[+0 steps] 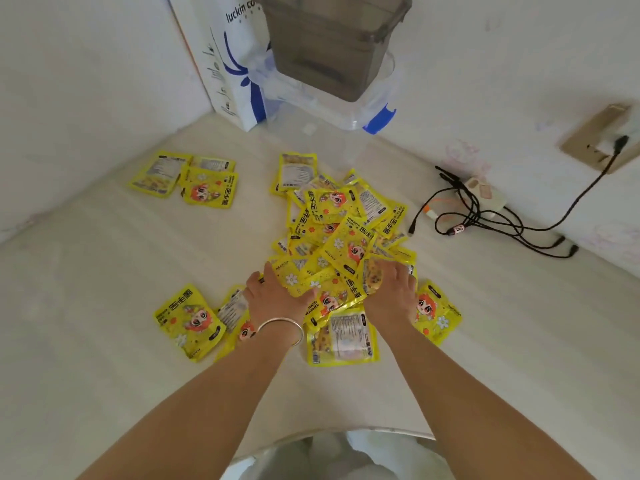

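Note:
A loose pile of yellow hand-warmer packets (341,233) lies in the middle of a pale surface. My left hand (273,294), with a silver bangle on its wrist, rests on the pile's near left edge, fingers reaching into the packets. My right hand (393,289) lies on the pile's near right side, its fingertips hidden among the packets. Whether either hand grips a packet I cannot tell. A small group of packets (187,180) lies apart at the far left. More packets (194,320) sit at the near left, and one packet (341,339) lies face down between my wrists.
A grey plastic bin (329,43) stands on a clear box with blue latches (379,117) in the far corner, beside a white paper bag (225,64). Black charging cables (491,220) and a wall socket (602,136) are at the right. White walls bound the surface.

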The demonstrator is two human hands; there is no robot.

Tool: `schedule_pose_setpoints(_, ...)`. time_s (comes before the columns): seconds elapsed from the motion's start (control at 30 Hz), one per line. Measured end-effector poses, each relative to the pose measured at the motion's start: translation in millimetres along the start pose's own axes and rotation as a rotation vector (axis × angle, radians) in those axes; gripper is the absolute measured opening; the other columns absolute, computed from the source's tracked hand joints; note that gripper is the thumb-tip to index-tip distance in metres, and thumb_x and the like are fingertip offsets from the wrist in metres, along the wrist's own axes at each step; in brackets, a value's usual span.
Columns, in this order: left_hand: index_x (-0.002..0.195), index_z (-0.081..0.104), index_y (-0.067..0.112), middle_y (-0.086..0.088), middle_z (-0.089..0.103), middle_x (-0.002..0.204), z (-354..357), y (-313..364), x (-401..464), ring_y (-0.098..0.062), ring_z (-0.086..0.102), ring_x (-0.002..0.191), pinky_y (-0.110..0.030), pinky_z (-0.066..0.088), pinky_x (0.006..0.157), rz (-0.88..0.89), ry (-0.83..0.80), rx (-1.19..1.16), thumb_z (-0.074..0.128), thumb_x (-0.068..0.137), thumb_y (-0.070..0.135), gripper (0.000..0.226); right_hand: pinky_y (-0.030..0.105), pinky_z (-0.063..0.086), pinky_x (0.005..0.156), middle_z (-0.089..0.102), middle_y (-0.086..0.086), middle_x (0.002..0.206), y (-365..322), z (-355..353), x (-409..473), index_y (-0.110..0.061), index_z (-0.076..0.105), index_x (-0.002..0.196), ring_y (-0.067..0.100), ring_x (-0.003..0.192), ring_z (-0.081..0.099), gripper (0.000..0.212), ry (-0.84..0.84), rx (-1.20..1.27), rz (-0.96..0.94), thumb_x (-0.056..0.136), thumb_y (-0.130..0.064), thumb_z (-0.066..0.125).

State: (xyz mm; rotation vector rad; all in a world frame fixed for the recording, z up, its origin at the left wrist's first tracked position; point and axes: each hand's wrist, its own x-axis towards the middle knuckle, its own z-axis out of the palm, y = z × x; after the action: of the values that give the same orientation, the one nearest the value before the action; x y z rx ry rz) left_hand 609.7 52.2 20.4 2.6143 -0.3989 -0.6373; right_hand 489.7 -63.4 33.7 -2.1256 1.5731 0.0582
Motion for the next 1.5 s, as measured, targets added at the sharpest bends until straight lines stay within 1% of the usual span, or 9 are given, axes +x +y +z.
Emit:
schedule_pose_setpoints(0.17,0.151,0.001,0.016,-0.014,-0.006,0.159,18,4,-12,-0.031,-0.007,0.148,-0.045,0.000,0.119,0.113,-0.008,0.257,0.053,0.056,0.085,0.129,0.043,0.006,0.121,0.004,-0.001,0.161,12,5,18,-0.026,0.011,0.150,0.025,0.149,0.000,0.078,-0.114,-0.184,-0.064,0.086,-0.028,0.056)
schedule_pose_setpoints(0.33,0.150,-0.009,0.015,-0.018,-0.015,0.157,32,8,-20,-0.034,-0.011,0.147,-0.044,0.002,0.121,0.146,-0.105,0.339,0.055,0.058,0.082,0.131,0.041,0.021,0.116,0.014,0.004,0.158,13,2,30,-0.021,0.014,0.150,0.028,0.145,0.014,0.071,-0.108,-0.224,-0.138,0.090,-0.033,0.052)
schedule_pose_setpoints(0.53,0.151,-0.004,0.014,-0.021,-0.003,0.158,28,11,-8,-0.035,0.000,0.147,-0.041,0.010,0.121,0.184,-0.037,0.380,0.048,0.085,0.061,0.096,0.038,0.040,0.098,0.038,0.002,0.144,22,-4,34,-0.023,0.029,0.145,0.027,0.128,0.039,0.059,-0.016,-0.262,-0.196,0.091,-0.013,0.049)
schedule_pose_setpoints(0.8,0.150,0.012,0.023,-0.017,0.012,0.157,16,9,6,-0.034,0.017,0.145,-0.040,0.028,0.115,0.268,-0.026,0.374,0.053,0.089,0.047,0.077,0.036,0.047,0.072,0.066,0.014,0.106,10,-25,40,-0.017,0.048,0.127,0.037,0.099,0.061,0.032,0.114,0.255,0.025,0.096,-0.026,0.047)
schedule_pose_setpoints(0.97,0.149,0.016,0.024,-0.009,0.011,0.159,5,12,9,-0.030,0.017,0.145,-0.040,0.037,0.108,0.350,-0.044,0.416,0.057,0.090,0.032,0.073,0.033,0.041,0.079,0.066,0.006,0.103,-14,-31,44,-0.009,0.056,0.117,0.027,0.094,0.057,0.036,-0.076,0.769,0.289,0.090,-0.033,0.059)
schedule_pose_setpoints(1.1,0.148,0.019,0.024,-0.005,0.016,0.158,-3,16,15,-0.027,0.022,0.144,-0.040,0.043,0.102,0.411,-0.053,0.467,0.060,0.088,0.030,0.073,0.039,0.036,0.104,0.060,0.002,0.106,-35,-25,43,-0.012,0.063,0.089,0.024,0.104,0.052,0.025,-0.325,0.997,0.456,0.085,-0.036,0.066)
schedule_pose_setpoints(1.3,0.141,0.031,0.028,0.001,0.040,0.145,-10,26,34,-0.025,0.046,0.128,-0.040,0.050,0.088,0.383,-0.031,0.501,0.061,0.086,0.034,0.062,0.035,0.042,0.092,0.038,0.010,0.148,-63,-20,62,-0.011,0.035,0.144,0.030,0.132,0.041,0.062,-0.343,0.633,0.431,0.093,-0.042,0.050)
schedule_pose_setpoints(1.37,0.137,0.037,0.031,0.003,0.045,0.141,-10,26,41,-0.025,0.052,0.121,-0.040,0.050,0.086,0.381,-0.027,0.478,0.058,0.087,0.039,0.055,0.038,0.035,0.102,0.029,0.009,0.151,-71,-18,72,-0.017,0.026,0.150,0.029,0.135,0.032,0.068,-0.314,0.426,0.483,0.093,-0.051,0.043)
schedule_pose_setpoints(1.5,0.132,0.044,0.032,0.005,0.050,0.136,-10,24,49,-0.025,0.057,0.116,-0.038,0.050,0.083,0.396,-0.013,0.433,0.051,0.090,0.042,0.044,0.044,0.038,0.107,0.034,0.006,0.151,-78,-7,90,-0.023,0.028,0.149,0.031,0.133,0.040,0.074,-0.269,0.471,0.477,0.085,-0.052,0.054)
